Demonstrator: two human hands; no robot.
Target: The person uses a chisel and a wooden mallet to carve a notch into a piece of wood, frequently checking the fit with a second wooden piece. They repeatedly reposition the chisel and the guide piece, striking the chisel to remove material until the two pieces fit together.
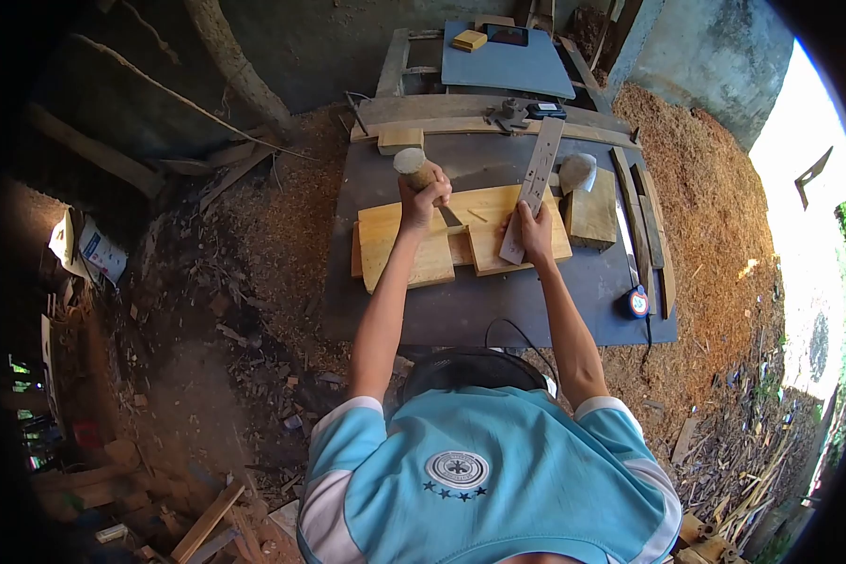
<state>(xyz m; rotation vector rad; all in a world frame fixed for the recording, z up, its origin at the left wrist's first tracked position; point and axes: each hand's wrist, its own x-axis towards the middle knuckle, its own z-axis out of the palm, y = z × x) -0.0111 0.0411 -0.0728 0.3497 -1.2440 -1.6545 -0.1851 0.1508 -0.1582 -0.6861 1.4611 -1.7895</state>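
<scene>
Left hand fisted round chisel (stiff, likely hefty; mid-handle suits). Right hand pinches wooden bar, near end; looks rigid, swingable.

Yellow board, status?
Left hand on chisel, blade near notch. Right hand gripping flat bar, angled across yellow board. Wood block close on right.

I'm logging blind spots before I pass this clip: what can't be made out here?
All in the head view:
- Chisel tip: too small to tell whether it touches wood.
- Right hand: some fingers hidden by the flat strip.
- Tape measure: label too small to read.
- Person's legs: hidden by the shirt.
</scene>
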